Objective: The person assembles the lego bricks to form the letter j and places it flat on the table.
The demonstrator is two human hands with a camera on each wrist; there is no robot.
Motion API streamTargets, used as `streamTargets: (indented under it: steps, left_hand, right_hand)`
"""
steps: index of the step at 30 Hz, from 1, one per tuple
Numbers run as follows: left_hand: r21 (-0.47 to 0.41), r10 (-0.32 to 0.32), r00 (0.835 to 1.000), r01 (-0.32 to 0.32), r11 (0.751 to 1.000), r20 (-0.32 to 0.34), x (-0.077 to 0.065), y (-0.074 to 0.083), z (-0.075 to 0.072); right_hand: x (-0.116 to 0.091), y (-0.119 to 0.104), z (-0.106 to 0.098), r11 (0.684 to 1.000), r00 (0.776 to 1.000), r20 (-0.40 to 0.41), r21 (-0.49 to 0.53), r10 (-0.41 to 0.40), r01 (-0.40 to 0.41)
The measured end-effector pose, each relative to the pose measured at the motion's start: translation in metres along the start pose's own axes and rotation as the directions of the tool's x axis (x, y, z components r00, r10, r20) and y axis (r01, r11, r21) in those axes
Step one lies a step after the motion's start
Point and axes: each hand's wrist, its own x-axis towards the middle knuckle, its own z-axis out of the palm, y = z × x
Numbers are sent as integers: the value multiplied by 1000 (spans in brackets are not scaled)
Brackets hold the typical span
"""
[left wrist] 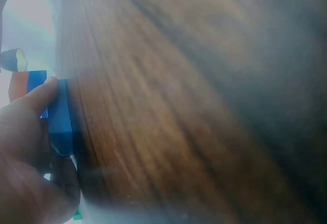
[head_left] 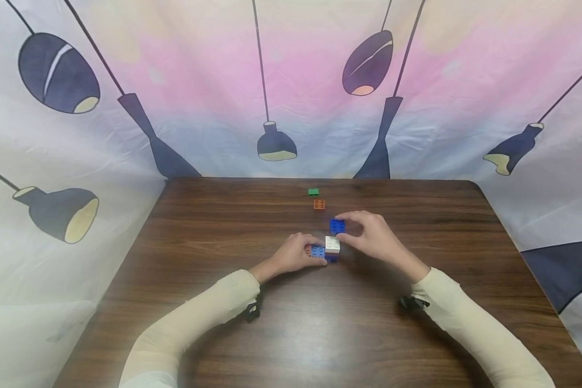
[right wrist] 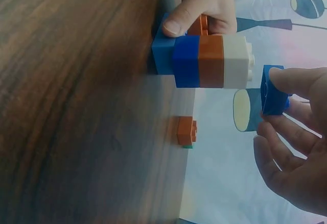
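A small stack of toy building bricks stands on the table, with a white brick point(head_left: 332, 244) on top. Below it in the right wrist view come an orange brick point(right wrist: 211, 61) and a dark blue brick point(right wrist: 186, 61), above a lighter blue brick point(right wrist: 163, 55) at the table. Another orange brick point(right wrist: 198, 26) sits beside the stack, partly hidden by fingers. My left hand point(head_left: 293, 254) grips the lower bricks from the left between thumb and fingers. Between thumb and fingertips, my right hand point(head_left: 377, 237) pinches a loose blue brick point(head_left: 337, 226), held apart from the white one.
Farther back on the wooden table point(head_left: 223, 215) lie a separate orange brick point(head_left: 319, 204) and a green brick point(head_left: 313, 192). A cloth backdrop point(head_left: 213, 108) printed with hanging lamps rises behind the table's far edge and along its sides.
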Motion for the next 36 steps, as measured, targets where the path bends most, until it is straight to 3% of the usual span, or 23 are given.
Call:
streamTargets:
  steps: [23, 36]
  left_hand:
    - [0, 3, 1000, -3, 1000, -2, 0, -1, -1]
    - [-18, 2, 1000, -1, 1000, 7, -1, -2, -1]
  right_hand:
    - [-10, -6, 11, 999, 999, 23, -17, -36, 36]
    - [-11, -6, 12, 1000, 999, 47, -15, -8, 9]
